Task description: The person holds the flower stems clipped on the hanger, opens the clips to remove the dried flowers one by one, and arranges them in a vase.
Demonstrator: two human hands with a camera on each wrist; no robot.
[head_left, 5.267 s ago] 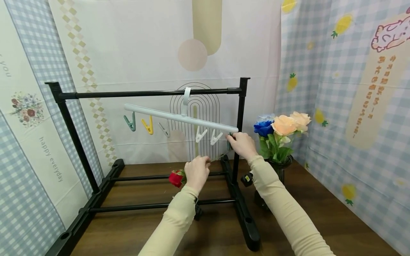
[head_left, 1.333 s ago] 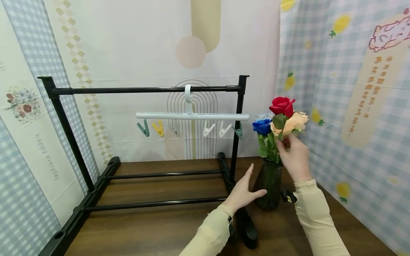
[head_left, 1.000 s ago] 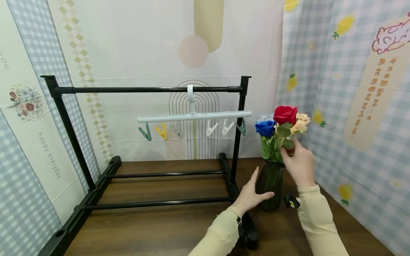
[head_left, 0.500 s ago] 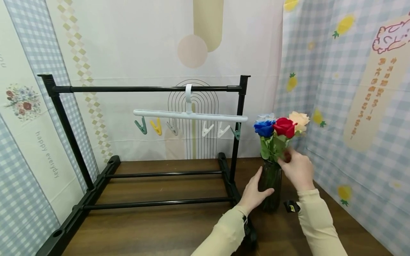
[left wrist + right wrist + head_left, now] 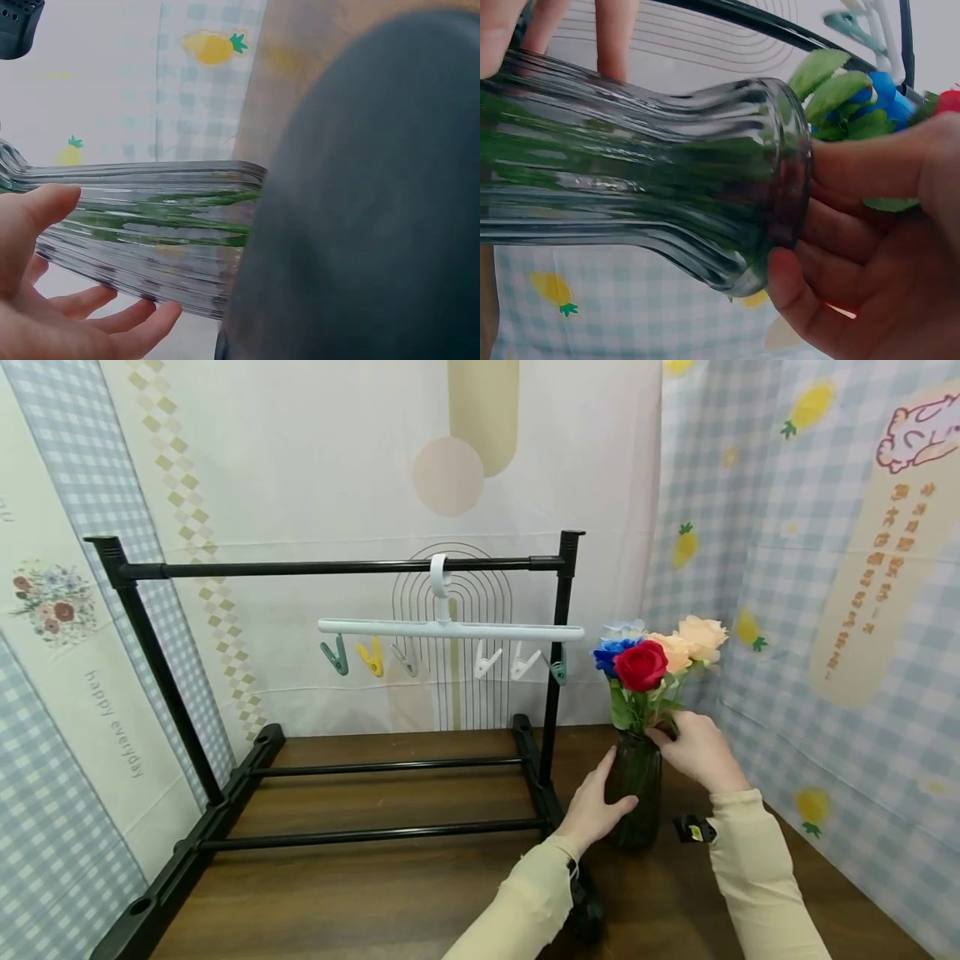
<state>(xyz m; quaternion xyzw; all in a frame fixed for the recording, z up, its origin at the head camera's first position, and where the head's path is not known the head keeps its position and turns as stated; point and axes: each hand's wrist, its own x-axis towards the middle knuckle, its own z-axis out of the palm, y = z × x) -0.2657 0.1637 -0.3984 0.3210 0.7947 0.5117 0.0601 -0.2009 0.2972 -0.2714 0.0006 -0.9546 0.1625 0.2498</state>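
Observation:
At the right of the head view stands a dark ribbed glass vase (image 5: 636, 806) with green stems inside. A red rose (image 5: 641, 666) is in its mouth, in front of a blue rose (image 5: 609, 654) and peach roses (image 5: 701, 637). My right hand (image 5: 699, 750) is at the rim, curled fingers pinching about the red rose's stem, which is largely hidden. Its fingertips (image 5: 786, 274) touch the rim in the right wrist view. My left hand (image 5: 596, 806) cups the vase's left side, with fingers fairly straight and spread. The left wrist view has its thumb and fingertips (image 5: 169, 315) against the glass.
A black metal rack (image 5: 337, 568) stands left of the vase. From its top bar hangs a pale blue hanger (image 5: 450, 630) with several clips, such as a yellow clip (image 5: 371, 657). The brown table (image 5: 360, 893) meets a checked cloth wall (image 5: 795, 635) on the right.
The red rose was low near the left hand beneath the hanger. Then it was above the vase, and has sunk into it, shifting left. The left hand came to the vase; the hanger levelled.

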